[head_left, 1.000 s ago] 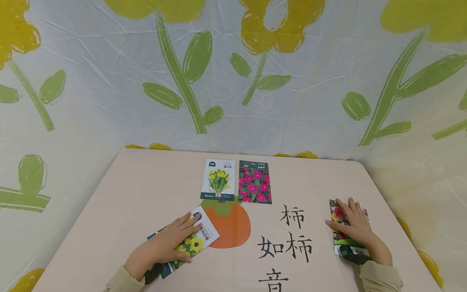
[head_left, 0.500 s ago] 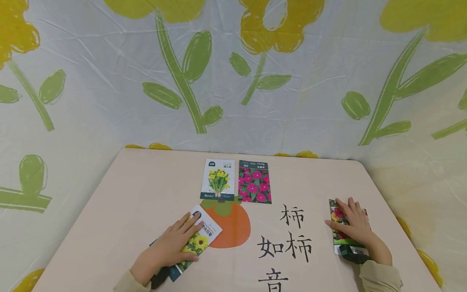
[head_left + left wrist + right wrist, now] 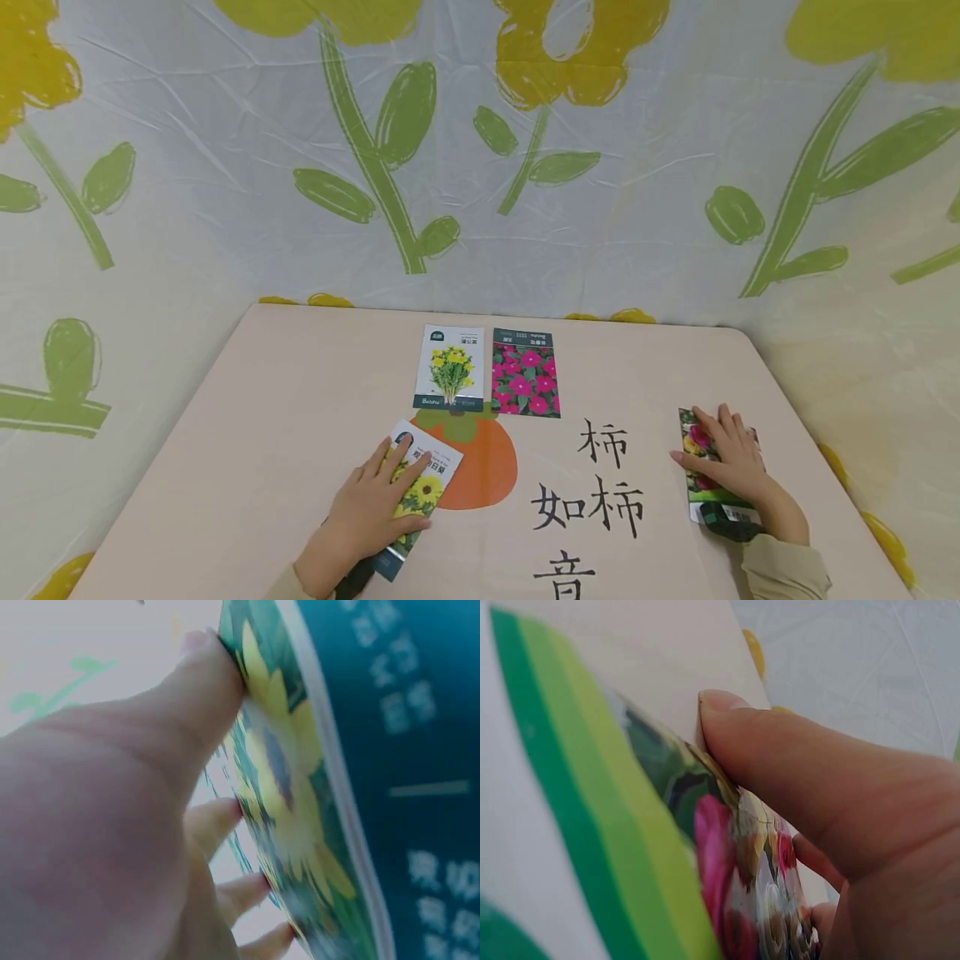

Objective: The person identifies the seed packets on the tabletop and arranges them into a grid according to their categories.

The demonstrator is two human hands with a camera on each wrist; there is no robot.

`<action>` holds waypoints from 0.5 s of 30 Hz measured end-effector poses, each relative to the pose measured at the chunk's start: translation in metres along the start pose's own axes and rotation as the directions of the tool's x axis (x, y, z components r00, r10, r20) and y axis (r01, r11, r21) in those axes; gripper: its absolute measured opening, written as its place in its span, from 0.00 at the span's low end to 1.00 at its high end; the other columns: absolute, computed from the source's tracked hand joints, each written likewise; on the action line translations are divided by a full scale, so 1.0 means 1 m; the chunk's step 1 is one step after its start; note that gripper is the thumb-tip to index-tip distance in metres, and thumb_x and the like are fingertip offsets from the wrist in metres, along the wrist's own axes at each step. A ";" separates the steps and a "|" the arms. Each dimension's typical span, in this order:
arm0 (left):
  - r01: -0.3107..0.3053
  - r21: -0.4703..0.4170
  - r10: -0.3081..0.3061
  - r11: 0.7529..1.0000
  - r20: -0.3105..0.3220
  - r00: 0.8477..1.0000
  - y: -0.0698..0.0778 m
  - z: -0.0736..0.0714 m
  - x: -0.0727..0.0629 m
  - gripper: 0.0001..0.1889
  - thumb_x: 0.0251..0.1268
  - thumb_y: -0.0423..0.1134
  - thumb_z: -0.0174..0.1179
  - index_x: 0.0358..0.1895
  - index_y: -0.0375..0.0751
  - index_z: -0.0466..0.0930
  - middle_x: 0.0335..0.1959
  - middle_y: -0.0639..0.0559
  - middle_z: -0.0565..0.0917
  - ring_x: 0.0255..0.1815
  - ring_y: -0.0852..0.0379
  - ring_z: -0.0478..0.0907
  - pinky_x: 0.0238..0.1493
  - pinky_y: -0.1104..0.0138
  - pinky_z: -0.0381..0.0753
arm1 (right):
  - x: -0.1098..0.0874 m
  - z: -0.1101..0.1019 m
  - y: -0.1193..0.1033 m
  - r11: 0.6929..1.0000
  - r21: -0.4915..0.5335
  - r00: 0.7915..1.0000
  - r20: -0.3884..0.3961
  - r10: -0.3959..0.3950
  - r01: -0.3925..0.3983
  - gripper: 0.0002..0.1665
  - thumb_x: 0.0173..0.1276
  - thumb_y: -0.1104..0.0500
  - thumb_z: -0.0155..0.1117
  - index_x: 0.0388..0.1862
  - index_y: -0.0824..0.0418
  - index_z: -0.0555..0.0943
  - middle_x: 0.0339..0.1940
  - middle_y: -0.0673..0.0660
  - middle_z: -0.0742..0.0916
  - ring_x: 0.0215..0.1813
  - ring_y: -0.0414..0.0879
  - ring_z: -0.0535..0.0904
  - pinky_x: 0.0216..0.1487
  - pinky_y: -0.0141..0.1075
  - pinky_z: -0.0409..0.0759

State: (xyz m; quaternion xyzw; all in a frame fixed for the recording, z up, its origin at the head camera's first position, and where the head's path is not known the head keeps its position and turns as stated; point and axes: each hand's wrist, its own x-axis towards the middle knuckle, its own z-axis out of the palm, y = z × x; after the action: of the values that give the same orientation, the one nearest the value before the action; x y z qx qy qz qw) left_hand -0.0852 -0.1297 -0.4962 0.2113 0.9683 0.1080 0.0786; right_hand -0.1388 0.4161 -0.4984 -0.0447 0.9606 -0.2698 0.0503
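The left hand (image 3: 375,508) lies flat, fingers straight, on the sunflower packet (image 3: 420,492) at the table's (image 3: 262,417) near left; the right hand (image 3: 723,462) rests likewise on the rose packet (image 3: 693,433). Press evenly while sliding so neither packet buckles

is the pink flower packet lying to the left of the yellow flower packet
No, in the head view the pink flower packet lies right of the yellow flower packet.

Lay on the pale table (image 3: 247,433), printed with an orange persimmon (image 3: 480,467): four seed packets (image 3: 448,368), two side by side at the back.
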 end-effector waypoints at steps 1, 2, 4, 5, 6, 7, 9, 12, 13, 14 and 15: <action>0.012 0.015 -0.012 1.000 0.002 1.000 0.002 0.001 0.001 0.45 0.59 0.70 0.58 0.77 0.54 0.62 0.79 0.43 0.56 0.77 0.35 0.52 0.62 0.45 0.71 | 0.000 -0.001 -0.001 1.000 -0.007 1.000 0.002 0.003 -0.003 0.56 0.63 0.42 0.66 0.77 0.70 0.51 0.74 0.83 0.42 0.73 0.80 0.28 0.65 0.73 0.25; 0.023 0.032 -0.023 0.999 0.004 1.000 0.004 0.002 0.001 0.45 0.59 0.71 0.58 0.77 0.54 0.61 0.79 0.43 0.56 0.77 0.35 0.52 0.62 0.45 0.70 | 0.000 -0.001 -0.001 1.000 -0.010 1.000 0.001 0.004 -0.004 0.56 0.63 0.42 0.66 0.77 0.70 0.51 0.74 0.83 0.42 0.74 0.80 0.28 0.65 0.74 0.25; 0.043 0.047 -0.043 0.998 0.007 0.999 0.008 0.002 0.002 0.45 0.59 0.71 0.57 0.77 0.53 0.61 0.79 0.42 0.56 0.76 0.34 0.52 0.63 0.45 0.70 | 0.001 -0.001 -0.001 1.000 -0.012 1.000 0.000 0.003 -0.003 0.56 0.63 0.42 0.65 0.77 0.70 0.51 0.74 0.83 0.42 0.74 0.80 0.28 0.65 0.73 0.25; 0.050 0.050 -0.051 0.997 0.003 0.999 0.010 0.002 0.002 0.45 0.60 0.71 0.57 0.77 0.53 0.61 0.78 0.42 0.56 0.76 0.34 0.52 0.63 0.45 0.70 | 0.001 -0.001 -0.001 1.000 -0.011 1.000 0.001 0.004 -0.004 0.56 0.64 0.41 0.65 0.77 0.70 0.51 0.74 0.83 0.42 0.74 0.80 0.28 0.65 0.73 0.24; 0.055 0.052 -0.055 0.997 -0.001 0.998 0.012 0.001 0.002 0.45 0.60 0.71 0.57 0.77 0.52 0.61 0.78 0.41 0.57 0.76 0.33 0.53 0.62 0.45 0.71 | 0.001 -0.001 0.000 1.000 -0.007 1.000 -0.006 0.005 -0.005 0.56 0.63 0.42 0.66 0.77 0.70 0.51 0.74 0.83 0.42 0.74 0.79 0.28 0.65 0.73 0.24; 0.058 0.052 -0.058 0.997 -0.008 0.998 0.015 0.000 0.002 0.45 0.60 0.71 0.57 0.76 0.51 0.62 0.78 0.40 0.57 0.75 0.33 0.53 0.62 0.45 0.71 | 0.001 -0.001 0.000 1.000 -0.002 1.000 -0.007 0.004 -0.004 0.56 0.63 0.42 0.66 0.77 0.70 0.51 0.74 0.83 0.42 0.74 0.79 0.28 0.65 0.73 0.24; 0.064 0.057 -0.063 0.996 -0.018 0.998 0.019 0.000 0.003 0.44 0.61 0.70 0.56 0.76 0.49 0.62 0.77 0.38 0.58 0.75 0.32 0.55 0.60 0.46 0.71 | 0.001 -0.001 -0.001 1.000 0.003 1.000 -0.008 0.002 -0.002 0.56 0.63 0.42 0.66 0.77 0.70 0.51 0.74 0.83 0.42 0.74 0.79 0.28 0.65 0.73 0.23; 0.074 0.079 -0.071 0.994 -0.039 0.997 0.023 0.001 0.003 0.44 0.62 0.71 0.54 0.76 0.48 0.62 0.75 0.36 0.61 0.73 0.31 0.57 0.58 0.47 0.72 | 0.000 0.000 0.000 1.000 0.011 1.000 -0.010 -0.001 0.001 0.56 0.62 0.41 0.66 0.77 0.70 0.52 0.74 0.83 0.42 0.74 0.79 0.28 0.65 0.73 0.23; 0.080 0.087 -0.076 0.993 -0.045 0.996 0.024 0.002 0.004 0.44 0.63 0.71 0.53 0.76 0.47 0.62 0.75 0.35 0.61 0.73 0.31 0.58 0.58 0.47 0.72 | 0.000 0.000 0.000 1.000 0.015 1.000 -0.007 -0.008 0.008 0.57 0.63 0.41 0.66 0.77 0.70 0.51 0.74 0.84 0.41 0.73 0.80 0.27 0.65 0.73 0.22; 0.087 0.089 -0.083 0.992 -0.050 0.995 0.025 0.003 0.004 0.44 0.63 0.71 0.53 0.76 0.47 0.62 0.75 0.35 0.61 0.72 0.31 0.59 0.58 0.47 0.72 | 0.000 0.001 0.001 1.000 0.014 1.000 -0.014 -0.008 0.008 0.56 0.62 0.41 0.66 0.77 0.69 0.51 0.74 0.83 0.41 0.74 0.79 0.27 0.65 0.72 0.22; 0.094 0.089 -0.089 0.992 -0.058 0.994 0.026 0.004 0.005 0.45 0.62 0.72 0.53 0.76 0.47 0.63 0.74 0.35 0.62 0.72 0.30 0.59 0.58 0.46 0.72 | 0.000 0.002 0.003 1.000 0.013 1.000 -0.018 -0.010 0.010 0.57 0.63 0.42 0.66 0.77 0.69 0.50 0.74 0.83 0.41 0.74 0.79 0.27 0.65 0.72 0.21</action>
State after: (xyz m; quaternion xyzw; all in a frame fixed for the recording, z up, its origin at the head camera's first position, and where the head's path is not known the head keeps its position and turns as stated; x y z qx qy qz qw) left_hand -0.0786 -0.1042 -0.4942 0.1672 0.9826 0.0655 0.0477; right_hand -0.1388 0.4176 -0.5019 -0.0466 0.9589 -0.2768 0.0404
